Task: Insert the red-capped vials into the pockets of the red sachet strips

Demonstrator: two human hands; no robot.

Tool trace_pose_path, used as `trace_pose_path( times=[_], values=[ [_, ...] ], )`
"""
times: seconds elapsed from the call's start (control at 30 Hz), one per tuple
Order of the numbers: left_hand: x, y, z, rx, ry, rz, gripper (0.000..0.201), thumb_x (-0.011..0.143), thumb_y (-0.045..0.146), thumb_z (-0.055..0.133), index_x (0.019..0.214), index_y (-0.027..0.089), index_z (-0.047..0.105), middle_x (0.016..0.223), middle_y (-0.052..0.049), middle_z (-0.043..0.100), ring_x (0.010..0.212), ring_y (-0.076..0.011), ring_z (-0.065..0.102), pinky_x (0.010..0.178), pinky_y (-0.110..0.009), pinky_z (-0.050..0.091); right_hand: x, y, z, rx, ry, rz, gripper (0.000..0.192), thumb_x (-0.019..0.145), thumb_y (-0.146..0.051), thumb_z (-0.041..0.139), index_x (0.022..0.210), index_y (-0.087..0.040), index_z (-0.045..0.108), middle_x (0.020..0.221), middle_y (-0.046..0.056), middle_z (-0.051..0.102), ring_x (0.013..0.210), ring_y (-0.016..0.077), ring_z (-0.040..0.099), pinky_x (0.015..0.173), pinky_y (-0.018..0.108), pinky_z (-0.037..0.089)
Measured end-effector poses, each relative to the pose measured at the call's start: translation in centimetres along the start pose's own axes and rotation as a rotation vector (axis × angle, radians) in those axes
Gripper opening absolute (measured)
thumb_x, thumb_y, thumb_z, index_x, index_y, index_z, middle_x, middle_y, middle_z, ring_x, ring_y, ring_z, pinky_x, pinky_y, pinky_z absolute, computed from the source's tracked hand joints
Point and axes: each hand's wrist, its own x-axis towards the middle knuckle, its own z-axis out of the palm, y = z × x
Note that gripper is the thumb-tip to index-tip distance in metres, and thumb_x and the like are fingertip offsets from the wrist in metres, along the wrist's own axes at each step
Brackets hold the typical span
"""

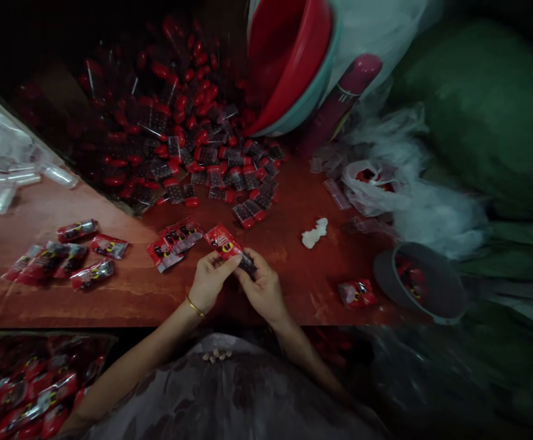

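Between my two hands is a small red printed packet point(222, 239), tilted, with a dark part at its lower right end. My left hand point(210, 278), with a gold bangle at the wrist, pinches the packet's near side between thumb and fingers. Closed round the dark end is my right hand point(263, 287); whether that end is a separate piece inside the packet I cannot tell. Just left of my hands lie several flat red packets point(165, 253), overlapping. Farther left, filled-looking packets point(92, 274) lie in a loose group.
Small clear cases with red caps point(211, 156) spill from a dark box at the back. Clear tubes point(58, 174) lie far left. A red basin point(289, 58), a capped bottle point(340, 101), plastic bags point(413, 183), white scrap point(315, 233) and a grey tub point(385, 275) stand rightward. Packets fill a lower box point(32, 391).
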Motion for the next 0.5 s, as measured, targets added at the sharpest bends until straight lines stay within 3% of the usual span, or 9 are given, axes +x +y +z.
trace_pose_path(
  times=[0.13,0.23,0.33,0.5],
  values=[
    [0.2,0.4,-0.3,-0.008,0.001,0.049,0.019,0.06,0.026,0.076,0.071,0.014,0.068,0.071,-0.001,0.069,0.064,-0.0084,0.061,0.065,-0.019,0.047,-0.5,0.2,-0.3,0.156,-0.082,0.094,0.025,0.086,-0.036,0.048,0.105,-0.02,0.05,0.066,-0.003,0.061,0.048,0.0093,0.056,0.052,0.022,0.047],
    [-0.2,0.6,-0.1,0.058,-0.142,0.027,0.023,0.068,0.033,0.07,0.076,0.013,0.065,0.06,0.0,0.065,0.051,-0.0096,0.059,0.05,-0.02,0.046,-1.0,0.6,0.0,0.278,-0.034,0.127,0.019,0.086,-0.037,0.049,0.091,-0.019,0.053,0.065,-0.005,0.058,0.042,0.0058,0.05,0.048,0.021,0.046],
    [-0.9,0.7,0.2,0.097,-0.273,-0.034,0.029,0.073,0.04,0.062,0.079,0.012,0.062,0.049,0.002,0.057,0.037,-0.0121,0.055,0.035,-0.021,0.037,-1.3,1.0,0.6,0.456,-0.015,0.152,0.019,0.086,-0.038,0.05,0.088,-0.02,0.054,0.064,-0.007,0.054,0.037,0.0034,0.042,0.044,0.02,0.045],
    [-0.5,0.9,0.0,0.063,-0.245,0.034,0.031,0.075,0.044,0.06,0.073,0.012,0.063,0.051,0.001,0.058,0.041,-0.0099,0.053,0.04,-0.021,0.039,-1.4,0.5,1.0,0.386,0.002,0.079,0.018,0.086,-0.037,0.05,0.091,-0.02,0.054,0.062,-0.005,0.056,0.039,0.0045,0.045,0.039,0.018,0.038]
  ],
)
